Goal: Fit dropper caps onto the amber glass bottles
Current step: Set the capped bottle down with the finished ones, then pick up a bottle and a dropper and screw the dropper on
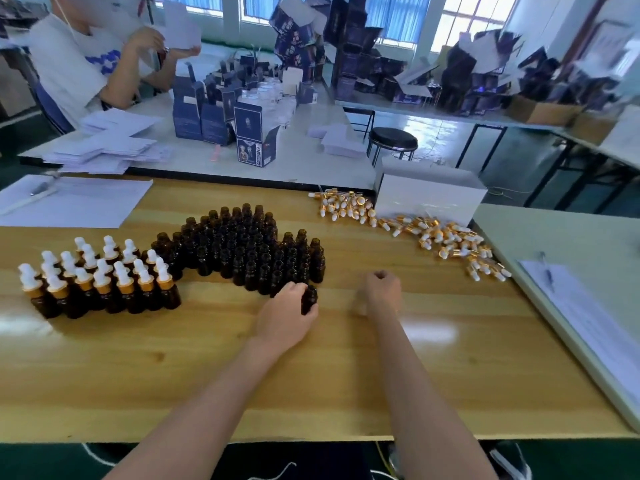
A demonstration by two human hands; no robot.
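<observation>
Left hand (pixel 287 315) grips one uncapped amber bottle (pixel 309 298) upright.

Small packaging workshop, hand-assembly type. Indicators:
- batch of uncapped amber bottles (pixel 249 251) beside capped bottles (pixel 104 282) on wooden table (pixel 311 375)
- loose heap of dropper caps (pixel 446 237)
- erected printed blue cartons (pixel 214 112) on next table (pixel 311 164)
- rear carton heaps (pixel 467 74)
- flat white card blanks (pixel 107 147) in stacks
- second person (pixel 79 64) handling card
- stool (pixel 393 138)
- large windows (pixel 474 12)

Head-worn wide view, close above the wooden table (pixel 173 375); facing forward and down.
</observation>
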